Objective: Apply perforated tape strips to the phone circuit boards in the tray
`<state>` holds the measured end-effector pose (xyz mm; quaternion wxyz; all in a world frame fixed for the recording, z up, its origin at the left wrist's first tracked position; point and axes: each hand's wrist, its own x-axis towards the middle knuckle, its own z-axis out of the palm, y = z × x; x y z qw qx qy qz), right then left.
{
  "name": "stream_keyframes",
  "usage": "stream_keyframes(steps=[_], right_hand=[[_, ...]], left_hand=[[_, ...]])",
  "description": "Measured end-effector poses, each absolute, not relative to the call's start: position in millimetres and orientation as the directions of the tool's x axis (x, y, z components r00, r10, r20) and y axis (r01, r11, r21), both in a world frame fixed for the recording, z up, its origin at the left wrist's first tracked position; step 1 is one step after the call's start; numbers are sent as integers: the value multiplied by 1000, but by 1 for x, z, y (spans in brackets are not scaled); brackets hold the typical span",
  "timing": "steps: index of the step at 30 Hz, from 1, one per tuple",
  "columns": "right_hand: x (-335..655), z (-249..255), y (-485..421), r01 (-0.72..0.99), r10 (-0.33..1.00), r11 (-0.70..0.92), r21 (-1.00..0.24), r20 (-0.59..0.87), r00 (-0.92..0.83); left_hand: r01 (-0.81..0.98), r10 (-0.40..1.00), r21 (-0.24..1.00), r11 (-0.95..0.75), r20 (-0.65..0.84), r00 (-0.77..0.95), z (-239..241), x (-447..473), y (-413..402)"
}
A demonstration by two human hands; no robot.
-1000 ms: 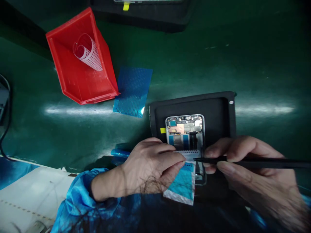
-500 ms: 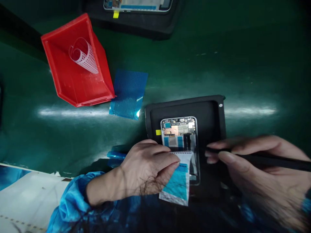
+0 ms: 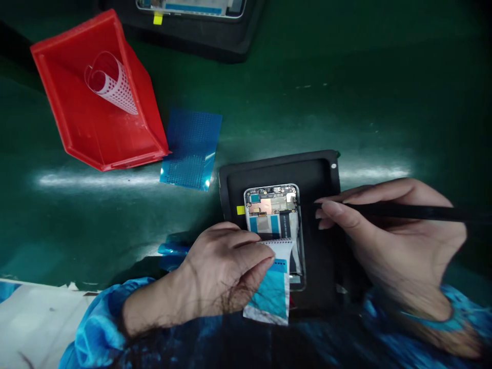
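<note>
An opened phone (image 3: 273, 205) with its circuit board showing lies in a black tray (image 3: 319, 174) on the green mat. My left hand (image 3: 223, 271) is closed, pinching a curled sheet (image 3: 273, 292) of white and blue film that covers the phone's lower half. My right hand (image 3: 384, 236) is closed round a thin black stick (image 3: 407, 211). The stick's tip lies by the phone's upper right edge. Both sleeves are blue.
A red bin (image 3: 96, 97) holding a rolled perforated sheet (image 3: 109, 82) stands at the upper left. A blue dotted film (image 3: 190, 148) lies beside it. Another black tray (image 3: 192, 25) with a phone is at the far edge. White paper (image 3: 34, 318) lies at the lower left.
My right hand has lifted the stick's tip away from the film's edge and moved it up toward the phone's top right. The left hand keeps its pinch. The view has shifted left.
</note>
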<state>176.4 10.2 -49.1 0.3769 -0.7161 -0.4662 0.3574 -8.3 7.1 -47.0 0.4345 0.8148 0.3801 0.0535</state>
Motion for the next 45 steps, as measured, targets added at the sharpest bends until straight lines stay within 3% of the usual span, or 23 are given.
stream_keyframes(steps=[45], right_hand=[[177,-50,14,489,955,-268,-830,-161,249]], left_hand=[[587,662,745,-319,-268,700,-45,-8,7]])
